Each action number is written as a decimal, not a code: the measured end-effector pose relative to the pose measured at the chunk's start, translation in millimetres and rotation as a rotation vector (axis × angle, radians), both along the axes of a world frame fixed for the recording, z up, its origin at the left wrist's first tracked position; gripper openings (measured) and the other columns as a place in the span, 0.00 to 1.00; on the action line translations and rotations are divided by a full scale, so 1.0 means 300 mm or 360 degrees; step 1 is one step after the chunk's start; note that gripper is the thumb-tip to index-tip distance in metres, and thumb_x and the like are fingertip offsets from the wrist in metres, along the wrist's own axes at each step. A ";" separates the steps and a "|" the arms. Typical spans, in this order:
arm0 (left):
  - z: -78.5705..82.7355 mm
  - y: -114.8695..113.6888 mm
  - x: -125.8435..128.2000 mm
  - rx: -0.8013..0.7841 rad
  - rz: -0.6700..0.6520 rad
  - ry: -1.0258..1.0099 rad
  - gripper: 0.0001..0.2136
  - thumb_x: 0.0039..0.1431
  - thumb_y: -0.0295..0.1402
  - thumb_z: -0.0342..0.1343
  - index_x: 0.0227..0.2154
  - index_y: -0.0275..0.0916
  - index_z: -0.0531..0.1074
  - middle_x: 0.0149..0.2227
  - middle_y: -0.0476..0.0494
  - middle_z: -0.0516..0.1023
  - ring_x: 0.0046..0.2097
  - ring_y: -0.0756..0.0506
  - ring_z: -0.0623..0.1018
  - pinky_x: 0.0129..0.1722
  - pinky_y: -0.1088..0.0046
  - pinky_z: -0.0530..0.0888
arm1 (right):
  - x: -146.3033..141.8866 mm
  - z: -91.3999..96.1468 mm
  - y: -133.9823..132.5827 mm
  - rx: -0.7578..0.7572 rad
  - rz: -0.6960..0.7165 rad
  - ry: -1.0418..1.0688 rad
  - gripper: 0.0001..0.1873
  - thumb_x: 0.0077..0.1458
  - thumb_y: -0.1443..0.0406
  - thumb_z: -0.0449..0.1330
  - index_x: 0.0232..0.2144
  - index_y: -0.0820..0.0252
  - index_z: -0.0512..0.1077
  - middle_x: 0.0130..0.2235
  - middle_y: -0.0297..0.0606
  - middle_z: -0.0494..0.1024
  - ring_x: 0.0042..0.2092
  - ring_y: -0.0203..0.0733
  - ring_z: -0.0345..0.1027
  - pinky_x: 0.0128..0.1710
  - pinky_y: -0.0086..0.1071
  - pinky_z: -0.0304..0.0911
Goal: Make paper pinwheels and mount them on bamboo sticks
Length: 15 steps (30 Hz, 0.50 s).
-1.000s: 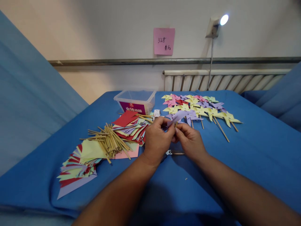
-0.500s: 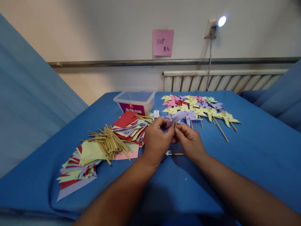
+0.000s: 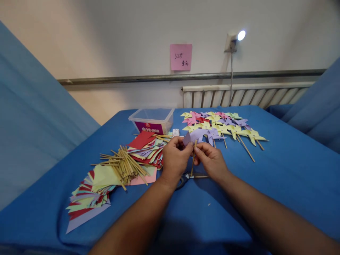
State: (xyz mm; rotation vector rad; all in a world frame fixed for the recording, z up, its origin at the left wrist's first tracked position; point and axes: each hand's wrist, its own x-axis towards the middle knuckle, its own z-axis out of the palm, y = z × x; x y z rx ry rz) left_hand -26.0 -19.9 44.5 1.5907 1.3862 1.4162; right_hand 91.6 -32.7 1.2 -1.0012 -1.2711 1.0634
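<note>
My left hand (image 3: pixel 174 157) is closed on a purple paper pinwheel (image 3: pixel 197 135), its folded blades showing above my fingers. Between thumb and fingers my right hand (image 3: pixel 212 161) pinches a thin wooden stick (image 3: pixel 193 163), which hangs nearly upright. The stick's upper end is at the lower side of the pinwheel; whether they are joined there I cannot tell. Just below both hands a pair of scissors (image 3: pixel 199 175) lies on the blue cloth, partly covered by my left hand. Beyond my fingers another purple pinwheel (image 3: pixel 213 135) rests at the front of a group.
Finished pinwheels (image 3: pixel 236 130) on sticks lie at the back right. To the left are a heap of loose sticks (image 3: pixel 126 164), stacks of cut paper (image 3: pixel 89 193) and red paper (image 3: pixel 142 140). Behind them stands a clear plastic box (image 3: pixel 170 117). A small white box (image 3: pixel 175 132) sits nearby.
The stick has turned from pointing end-on to hanging downward, so its length now shows below my fingers. More of the scissors is visible. The camera view has tilted up slightly.
</note>
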 end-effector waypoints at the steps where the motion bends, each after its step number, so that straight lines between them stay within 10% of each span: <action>1: -0.001 0.001 -0.001 -0.0001 -0.0004 -0.0009 0.06 0.47 0.33 0.60 0.22 0.37 0.69 0.22 0.54 0.70 0.24 0.52 0.67 0.25 0.77 0.63 | 0.000 -0.003 0.002 0.0002 0.0001 -0.0009 0.15 0.56 0.53 0.58 0.29 0.59 0.71 0.19 0.28 0.70 0.22 0.33 0.62 0.24 0.27 0.58; 15: -0.019 0.008 -0.001 0.0025 -0.0010 -0.0021 0.06 0.47 0.34 0.60 0.24 0.37 0.71 0.23 0.52 0.72 0.26 0.52 0.69 0.28 0.76 0.66 | -0.002 -0.021 0.007 0.0026 0.0018 -0.0017 0.14 0.57 0.55 0.58 0.31 0.59 0.71 0.19 0.28 0.70 0.22 0.34 0.64 0.25 0.28 0.60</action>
